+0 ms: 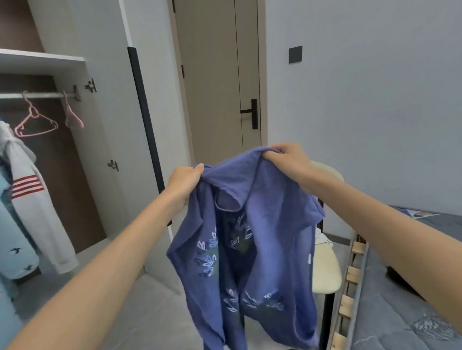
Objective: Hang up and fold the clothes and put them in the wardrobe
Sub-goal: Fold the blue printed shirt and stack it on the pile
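- Forearms out, our left grip [185, 178] and right grip [288, 157] each pinch the top of the blue shirt [246, 255], which hangs in the air to the right of the wardrobe [105, 115].
- We judge it light, soft and limp; the shoulders suit holding.
- Pink hangers [36, 123] wait inside the wardrobe; the bed [424, 298] lies far right of it.

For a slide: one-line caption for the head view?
Left hand and right hand hold up a blue shirt beside the open wardrobe.
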A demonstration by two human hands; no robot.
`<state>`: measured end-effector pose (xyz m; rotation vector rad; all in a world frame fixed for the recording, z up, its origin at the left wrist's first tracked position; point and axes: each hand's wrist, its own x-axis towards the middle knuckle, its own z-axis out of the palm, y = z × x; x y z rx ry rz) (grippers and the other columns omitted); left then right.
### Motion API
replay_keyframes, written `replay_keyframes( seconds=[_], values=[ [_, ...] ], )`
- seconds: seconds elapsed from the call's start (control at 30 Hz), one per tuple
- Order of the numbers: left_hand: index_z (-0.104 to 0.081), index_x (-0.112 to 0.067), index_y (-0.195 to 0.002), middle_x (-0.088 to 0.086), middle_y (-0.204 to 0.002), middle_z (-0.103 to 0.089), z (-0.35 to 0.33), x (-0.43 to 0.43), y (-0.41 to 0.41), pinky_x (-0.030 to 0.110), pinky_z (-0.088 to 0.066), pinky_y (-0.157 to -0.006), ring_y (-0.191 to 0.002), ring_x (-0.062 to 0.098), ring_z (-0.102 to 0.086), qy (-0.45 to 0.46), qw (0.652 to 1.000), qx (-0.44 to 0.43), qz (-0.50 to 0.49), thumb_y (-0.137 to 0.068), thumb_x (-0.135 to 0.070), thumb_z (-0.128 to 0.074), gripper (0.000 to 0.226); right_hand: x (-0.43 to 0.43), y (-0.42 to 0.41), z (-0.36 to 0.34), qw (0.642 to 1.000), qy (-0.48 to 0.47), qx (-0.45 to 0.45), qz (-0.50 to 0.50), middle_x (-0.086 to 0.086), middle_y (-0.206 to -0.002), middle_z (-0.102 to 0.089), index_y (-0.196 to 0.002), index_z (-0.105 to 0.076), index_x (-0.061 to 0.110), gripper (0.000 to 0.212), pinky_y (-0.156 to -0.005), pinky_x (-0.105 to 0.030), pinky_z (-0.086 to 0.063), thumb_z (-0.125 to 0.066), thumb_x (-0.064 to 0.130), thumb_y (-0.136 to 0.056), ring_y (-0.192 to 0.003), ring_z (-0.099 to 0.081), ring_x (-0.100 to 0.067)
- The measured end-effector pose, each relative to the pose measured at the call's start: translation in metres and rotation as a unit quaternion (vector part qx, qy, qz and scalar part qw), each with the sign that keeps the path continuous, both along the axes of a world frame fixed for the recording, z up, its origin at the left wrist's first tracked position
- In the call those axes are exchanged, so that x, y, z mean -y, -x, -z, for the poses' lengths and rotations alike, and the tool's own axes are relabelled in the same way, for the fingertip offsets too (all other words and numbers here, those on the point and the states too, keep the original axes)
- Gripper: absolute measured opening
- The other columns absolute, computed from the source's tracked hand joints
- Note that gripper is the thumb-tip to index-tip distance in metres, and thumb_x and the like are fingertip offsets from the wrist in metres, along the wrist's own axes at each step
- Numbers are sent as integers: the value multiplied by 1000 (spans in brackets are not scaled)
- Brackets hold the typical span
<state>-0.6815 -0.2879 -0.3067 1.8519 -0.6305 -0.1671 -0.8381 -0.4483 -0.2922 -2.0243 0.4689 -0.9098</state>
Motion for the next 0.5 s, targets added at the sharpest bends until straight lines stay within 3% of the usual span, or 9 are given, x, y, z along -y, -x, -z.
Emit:
replay_keyframes(
  seconds=[0.07, 0.13, 0.23, 0.3, 0.37, 0.43, 0.5],
  values=[
    [-68, -15, -95, 3, -86, -67, -4, -5, -3, 26, -48, -66, -76, 17, -62, 77, 986, -140, 42, -97, -34, -50, 26, 1, -4, -2, 1000, 4, -10, 2, 2, -68, -69, -74, -72, 13, 23, -63, -22, -46, -59, 24, -88, -67, -58, -10],
    [-67, -14, -98, 2, -87, -68, -3, -8, -8, 27, -48, -64, -76, 17, -63, 82, 984, -152, 51, -95, -41, -54, 31, 1, -7, -1, 1000, 7, -20, 4, 7, -61, -63, -62, -67, 18, 27, -59, -21, -44, -60, 24, -88, -63, -56, -10],
    [-62, -17, -76, -3, -76, -63, 1, -9, -18, 25, -41, -63, -70, 17, -59, 41, 996, -70, 25, -88, -55, -57, 40, 1, -15, -3, 1000, -14, -11, 14, -6, -68, -52, -69, -56, 14, 23, -59, -27, -35, -57, 24, -90, -67, -47, -15],
    [-42, -19, -63, -2, -64, -42, 8, -11, -26, 29, -31, -62, -61, 16, -41, -13, 999, 40, 15, -85, -57, -59, 47, -1, -17, -7, 999, -37, -8, 15, -7, -72, -49, -75, -54, 14, 21, -58, -28, -33, -55, 28, -91, -68, -45, -17],
    [-41, -20, -65, 3, -65, -38, 17, -14, -32, 31, -31, -66, -62, 18, -38, -71, 992, 99, 32, -84, -58, -59, 46, -3, -17, -14, 999, -42, -23, 1, -6, -73, -54, -79, -57, 16, 20, -60, -27, -37, -56, 32, -91, -68, -49, -17],
    [-56, -19, -100, 6, -95, -54, 24, -15, -30, 32, -43, -88, -91, 21, -53, -113, 987, 103, 54, -81, -65, -57, 50, -7, -18, -19, 999, -8, -50, -14, -4, -72, -59, -77, -61, 11, 27, -58, -23, -41, -56, 34, -91, -64, -53, -15],
    [-41, -26, -136, 6, -125, -48, 26, -13, -22, 33, -43, -99, -117, 21, -49, -101, 982, 117, 107, -72, -72, -54, 80, -11, -22, -23, 997, 25, -64, -35, -3, -77, -63, -84, -67, 0, 35, -63, -24, -44, -56, 32, -92, -69, -56, -14]
  ],
)
